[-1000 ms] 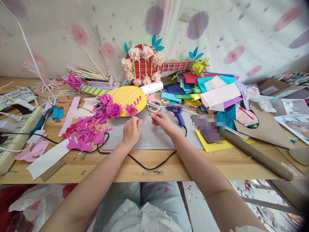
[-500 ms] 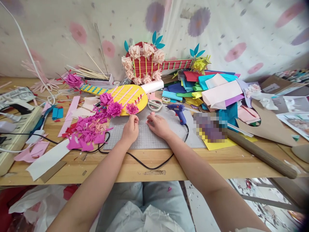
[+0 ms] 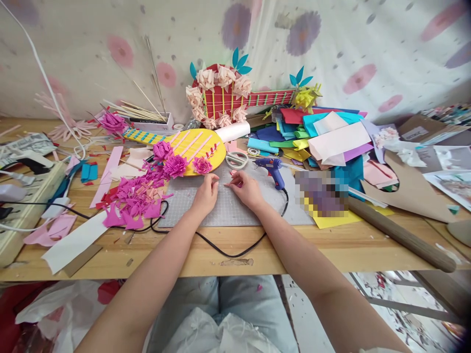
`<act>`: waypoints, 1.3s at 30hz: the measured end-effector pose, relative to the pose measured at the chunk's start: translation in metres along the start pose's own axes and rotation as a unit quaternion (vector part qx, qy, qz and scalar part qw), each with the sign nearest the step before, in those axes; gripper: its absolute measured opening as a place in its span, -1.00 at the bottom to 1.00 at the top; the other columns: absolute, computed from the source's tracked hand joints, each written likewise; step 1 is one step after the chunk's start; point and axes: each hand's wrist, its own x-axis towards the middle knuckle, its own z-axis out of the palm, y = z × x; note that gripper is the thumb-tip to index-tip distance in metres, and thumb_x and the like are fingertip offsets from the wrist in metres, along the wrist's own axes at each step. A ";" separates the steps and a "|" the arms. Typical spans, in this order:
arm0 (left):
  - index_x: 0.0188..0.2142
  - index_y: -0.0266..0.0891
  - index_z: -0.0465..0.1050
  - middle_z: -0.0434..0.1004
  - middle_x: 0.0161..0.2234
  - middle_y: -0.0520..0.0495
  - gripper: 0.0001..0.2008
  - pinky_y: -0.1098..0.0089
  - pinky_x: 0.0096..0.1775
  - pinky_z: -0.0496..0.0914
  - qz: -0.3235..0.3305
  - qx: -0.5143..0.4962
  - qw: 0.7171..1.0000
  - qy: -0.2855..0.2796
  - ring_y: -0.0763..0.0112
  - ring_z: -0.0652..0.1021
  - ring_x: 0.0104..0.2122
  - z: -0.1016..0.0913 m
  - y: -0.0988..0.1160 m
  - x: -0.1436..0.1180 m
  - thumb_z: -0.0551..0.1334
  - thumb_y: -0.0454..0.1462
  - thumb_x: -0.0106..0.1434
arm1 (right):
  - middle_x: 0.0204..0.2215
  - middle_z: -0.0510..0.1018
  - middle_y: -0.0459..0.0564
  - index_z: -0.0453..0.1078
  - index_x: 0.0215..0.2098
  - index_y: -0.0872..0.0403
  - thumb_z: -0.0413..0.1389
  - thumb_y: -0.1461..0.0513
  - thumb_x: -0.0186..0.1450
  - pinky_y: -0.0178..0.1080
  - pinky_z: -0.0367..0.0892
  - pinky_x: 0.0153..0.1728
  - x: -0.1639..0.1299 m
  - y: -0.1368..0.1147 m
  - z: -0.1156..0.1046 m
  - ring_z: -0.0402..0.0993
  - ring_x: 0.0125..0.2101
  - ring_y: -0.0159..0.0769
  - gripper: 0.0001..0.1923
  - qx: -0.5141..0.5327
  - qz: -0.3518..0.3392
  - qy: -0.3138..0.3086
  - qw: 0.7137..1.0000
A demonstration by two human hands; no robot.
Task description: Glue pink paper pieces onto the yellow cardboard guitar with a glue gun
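Observation:
Both of my hands rest on the grey cutting mat [image 3: 235,212], just below the round body of a yellow paper guitar [image 3: 208,145] decorated with magenta paper flowers [image 3: 201,165]. My right hand [image 3: 247,190] pinches a small pink paper piece [image 3: 228,185] between thumb and fingertips. My left hand [image 3: 206,194] sits a few centimetres to its left, fingertips curled together, and I see nothing in it. Another pink scrap [image 3: 232,172] lies on the mat just beyond my right fingers.
Scissors [image 3: 235,160] and a blue glue gun [image 3: 273,169] lie behind my right hand; the gun's black cable [image 3: 221,251] loops along the table edge. Magenta scraps [image 3: 134,198] lie left, a stack of coloured paper [image 3: 331,139] right, a cardboard tube [image 3: 401,236] front right.
My hands drew closer together near the guitar body. The right hand dropped to the mat, then lifted its fingertips with the pink piece pinched.

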 end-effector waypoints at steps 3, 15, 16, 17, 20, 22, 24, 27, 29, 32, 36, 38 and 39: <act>-0.16 -0.19 0.20 0.32 -0.53 0.10 -0.84 0.42 -0.42 0.29 -0.018 -0.015 0.999 -0.030 0.45 0.42 -0.53 0.001 0.003 0.000 0.05 -0.34 0.25 | -0.45 0.57 -0.10 0.28 -0.32 0.05 0.16 0.21 0.13 -0.28 0.29 -0.33 0.000 -0.002 -0.002 0.46 -0.44 -0.36 -0.82 0.027 0.024 -0.004 0.999; -0.20 -0.20 0.26 0.38 -0.38 0.02 -0.66 0.45 -0.43 0.38 -0.122 -0.208 0.970 -0.007 0.47 0.46 -0.42 0.009 0.012 -0.001 0.29 -0.25 0.04 | -0.51 0.54 -0.11 0.31 -0.40 0.06 0.28 0.16 -0.09 -0.28 0.32 -0.34 0.004 -0.006 -0.002 0.48 -0.43 -0.34 -0.67 0.341 0.168 0.023 0.925; -0.22 -0.20 0.26 0.39 -0.36 0.00 -0.65 0.44 -0.44 0.40 -0.140 -0.249 0.958 -0.003 0.45 0.47 -0.40 0.011 0.014 -0.002 0.30 -0.22 0.02 | -0.52 0.54 -0.12 0.31 -0.40 0.06 0.30 0.15 -0.13 -0.29 0.32 -0.35 0.003 -0.008 0.000 0.47 -0.44 -0.36 -0.64 0.373 0.178 0.022 0.910; -0.25 -0.21 0.26 0.40 -0.35 -0.01 -0.66 0.43 -0.45 0.41 -0.157 -0.289 0.944 -0.002 0.43 0.48 -0.38 0.014 0.016 -0.002 0.31 -0.19 0.01 | -0.52 0.53 -0.12 0.30 -0.42 0.06 0.32 0.15 -0.15 -0.29 0.32 -0.35 0.003 -0.009 0.002 0.46 -0.46 -0.38 -0.62 0.401 0.186 0.019 0.897; -0.36 -0.22 0.26 0.43 -0.37 -0.02 -0.71 0.42 -0.45 0.44 -0.187 -0.365 0.912 0.009 0.41 0.49 -0.36 0.018 0.022 -0.001 0.29 -0.13 0.02 | -0.53 0.53 -0.13 0.29 -0.45 0.06 0.34 0.14 -0.20 -0.30 0.31 -0.37 0.002 -0.013 0.007 0.44 -0.49 -0.41 -0.58 0.449 0.201 0.001 0.871; -0.42 -0.23 0.27 0.43 -0.42 0.00 -0.72 0.44 -0.46 0.43 -0.195 -0.375 0.906 0.027 0.42 0.49 -0.37 0.017 0.025 -0.001 0.27 -0.10 0.03 | -0.53 0.52 -0.14 0.29 -0.45 0.07 0.34 0.14 -0.21 -0.30 0.31 -0.37 0.001 -0.014 0.007 0.44 -0.49 -0.42 -0.58 0.451 0.201 -0.009 0.870; -0.45 -0.23 0.28 0.44 -0.45 0.01 -0.74 0.46 -0.47 0.42 -0.199 -0.374 0.905 0.034 0.44 0.49 -0.40 0.015 0.024 -0.001 0.26 -0.11 0.04 | -0.51 0.52 -0.14 0.29 -0.43 0.06 0.34 0.14 -0.20 -0.30 0.31 -0.36 0.001 -0.015 0.004 0.44 -0.46 -0.41 -0.58 0.442 0.194 -0.015 0.876; -0.47 -0.24 0.29 0.41 -0.50 0.04 -0.78 0.44 -0.48 0.42 -0.185 -0.331 0.925 -0.003 0.48 0.46 -0.50 0.011 0.021 -0.001 0.26 -0.15 0.04 | -0.45 0.53 -0.12 0.30 -0.37 0.05 0.31 0.14 -0.15 -0.28 0.32 -0.32 0.000 -0.016 -0.001 0.46 -0.40 -0.39 -0.59 0.418 0.158 -0.019 0.894; -0.50 -0.24 0.31 0.38 -0.55 0.07 -0.81 0.44 -0.49 0.41 -0.168 -0.287 0.942 -0.037 0.51 0.44 -0.56 0.010 0.020 -0.002 0.27 -0.20 0.02 | -0.48 0.52 -0.14 0.29 -0.34 0.04 0.30 0.15 -0.12 -0.27 0.31 -0.32 0.000 -0.016 -0.004 0.45 -0.43 -0.39 -0.59 0.393 0.129 -0.030 0.910; -0.51 -0.25 0.32 0.38 -0.57 0.08 -0.85 0.44 -0.48 0.40 -0.156 -0.266 0.949 -0.062 0.51 0.44 -0.58 0.009 0.020 -0.003 0.28 -0.25 -0.01 | -0.57 0.48 -0.18 0.28 -0.35 0.04 0.30 0.17 -0.12 -0.27 0.29 -0.37 0.000 -0.014 -0.004 0.41 -0.51 -0.41 -0.60 0.374 0.113 -0.050 0.919; -0.44 -0.25 0.33 0.44 -0.49 0.05 -0.76 0.39 -0.42 0.46 -0.196 -0.349 0.915 -0.048 0.46 0.49 -0.47 0.009 0.025 -0.002 0.34 -0.23 -0.07 | -0.59 0.47 -0.20 0.25 -0.39 0.04 0.31 0.16 -0.14 -0.30 0.26 -0.42 0.000 -0.015 0.001 0.38 -0.55 -0.44 -0.59 0.448 0.158 -0.020 0.880; -0.39 -0.26 0.34 0.46 -0.46 0.03 -0.69 0.34 -0.37 0.48 -0.227 -0.396 0.889 -0.041 0.42 0.51 -0.40 0.010 0.029 -0.002 0.37 -0.20 -0.11 | -0.59 0.47 -0.20 0.25 -0.39 0.04 0.32 0.16 -0.16 -0.33 0.24 -0.45 0.000 -0.018 0.002 0.38 -0.55 -0.45 -0.58 0.494 0.184 -0.010 0.850; -0.39 -0.27 0.36 0.47 -0.45 0.02 -0.67 0.33 -0.35 0.49 -0.237 -0.410 0.880 -0.039 0.40 0.52 -0.37 0.009 0.030 -0.001 0.38 -0.19 -0.12 | -0.58 0.48 -0.20 0.25 -0.40 0.04 0.32 0.16 -0.16 -0.33 0.23 -0.46 0.000 -0.019 0.003 0.38 -0.54 -0.44 -0.58 0.510 0.191 -0.010 0.839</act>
